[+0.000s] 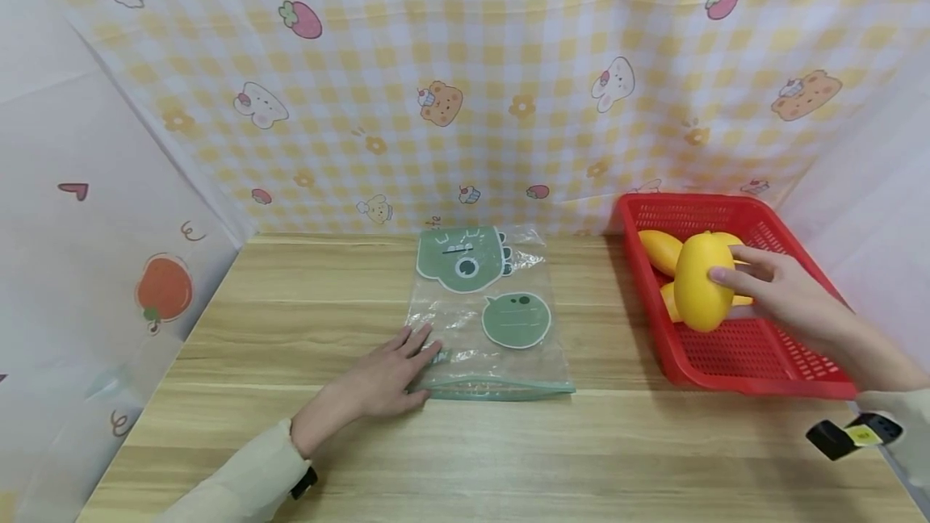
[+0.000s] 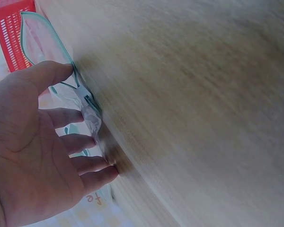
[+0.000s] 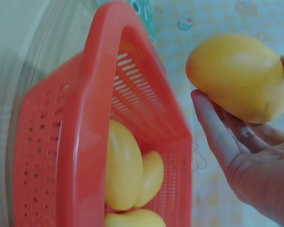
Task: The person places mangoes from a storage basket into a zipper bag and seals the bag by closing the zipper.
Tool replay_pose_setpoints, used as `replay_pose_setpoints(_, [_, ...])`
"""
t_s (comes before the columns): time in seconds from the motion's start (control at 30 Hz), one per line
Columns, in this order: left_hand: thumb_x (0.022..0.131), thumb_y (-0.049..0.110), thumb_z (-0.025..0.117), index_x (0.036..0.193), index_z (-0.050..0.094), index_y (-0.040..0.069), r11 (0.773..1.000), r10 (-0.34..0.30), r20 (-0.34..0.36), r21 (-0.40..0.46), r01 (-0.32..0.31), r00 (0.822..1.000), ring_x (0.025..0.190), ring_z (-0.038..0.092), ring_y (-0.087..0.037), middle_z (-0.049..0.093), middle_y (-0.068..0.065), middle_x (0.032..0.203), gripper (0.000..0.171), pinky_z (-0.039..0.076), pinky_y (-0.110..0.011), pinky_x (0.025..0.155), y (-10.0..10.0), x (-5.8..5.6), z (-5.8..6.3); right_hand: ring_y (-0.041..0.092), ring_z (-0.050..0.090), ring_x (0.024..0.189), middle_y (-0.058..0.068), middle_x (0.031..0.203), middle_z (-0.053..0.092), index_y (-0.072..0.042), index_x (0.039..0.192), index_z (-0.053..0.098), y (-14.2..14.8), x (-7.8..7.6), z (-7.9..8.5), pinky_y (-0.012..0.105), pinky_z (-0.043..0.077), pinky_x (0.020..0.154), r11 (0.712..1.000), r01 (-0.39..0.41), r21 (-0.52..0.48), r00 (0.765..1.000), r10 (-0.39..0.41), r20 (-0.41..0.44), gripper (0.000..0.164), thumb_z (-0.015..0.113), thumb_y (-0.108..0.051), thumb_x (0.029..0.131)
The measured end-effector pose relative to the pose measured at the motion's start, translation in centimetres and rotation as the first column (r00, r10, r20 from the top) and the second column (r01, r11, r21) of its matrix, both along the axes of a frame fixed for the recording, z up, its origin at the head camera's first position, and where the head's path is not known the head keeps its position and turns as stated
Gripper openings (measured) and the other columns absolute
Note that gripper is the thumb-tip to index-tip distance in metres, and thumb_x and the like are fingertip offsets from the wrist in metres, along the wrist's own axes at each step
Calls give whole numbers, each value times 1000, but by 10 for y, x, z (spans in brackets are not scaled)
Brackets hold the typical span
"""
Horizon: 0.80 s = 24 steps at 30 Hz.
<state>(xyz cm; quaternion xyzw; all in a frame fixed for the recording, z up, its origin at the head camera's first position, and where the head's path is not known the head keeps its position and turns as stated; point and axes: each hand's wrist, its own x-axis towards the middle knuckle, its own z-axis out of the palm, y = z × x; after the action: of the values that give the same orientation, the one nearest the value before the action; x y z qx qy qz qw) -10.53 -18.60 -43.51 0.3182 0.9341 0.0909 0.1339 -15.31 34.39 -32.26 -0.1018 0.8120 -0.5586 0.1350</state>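
We see the right hand (image 1: 792,297) gripping a smooth yellow, mango-shaped fruit (image 1: 701,281), thumb on one side and curled fingers round the other; so rounded a thing probably needs support from both sides. Below those fingers sits a red, perforated plastic basket (image 1: 763,385), whose raised walls likely explain why the fruit is held up high. More yellow oval fruits (image 3: 124,165) lie in it, beneath the same fingers and to their left. At the tips of the left hand (image 1: 381,378), we see a clear plastic zip bag with green cartoon prints (image 1: 461,328), flat on a pale wood-grain table (image 1: 508,458). The left fingers are spread and nearly straight, gripping nothing; we judge that their touch at the bag's edge steadies it. Its green zip strip (image 1: 501,390) runs rightward from beside the left thumb, facing the person, which would keep the mouth within easy reach
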Motion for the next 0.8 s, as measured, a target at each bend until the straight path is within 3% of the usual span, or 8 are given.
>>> replay_pose_setpoints(0.13, [99, 36, 65, 156, 38, 1, 1000, 1, 0, 0, -1, 1000, 143, 25, -53, 21, -27, 162, 72, 28, -56, 115, 0, 0, -1, 24, 71, 98, 5, 119, 65, -25, 133, 58, -4, 1, -1, 43, 60, 78, 992, -31, -121, 999, 35, 32, 31, 47, -11, 108])
replay_pose_setpoints(0.33, [99, 35, 65, 156, 38, 1, 1000, 7, 4, 0, -7, 1000, 143, 25, -53, 22, -27, 162, 72, 29, -57, 114, 0, 0, -1, 26, 71, 98, 7, 118, 66, -22, 134, 61, -13, 1, -3, 43, 59, 79, 965, -66, -253, 994, 86, 70, 33, 45, -7, 108])
replay_pose_setpoints(0.8, [99, 35, 65, 156, 38, 2, 1000, 17, 13, -2, -17, 1000, 144, 25, -52, 22, -26, 162, 72, 31, -59, 112, 1, 0, 0, 27, 71, 97, 9, 116, 68, -20, 132, 64, -27, 10, -5, 44, 59, 79, 953, -55, -297, 991, 88, 98, 33, 45, -5, 108])
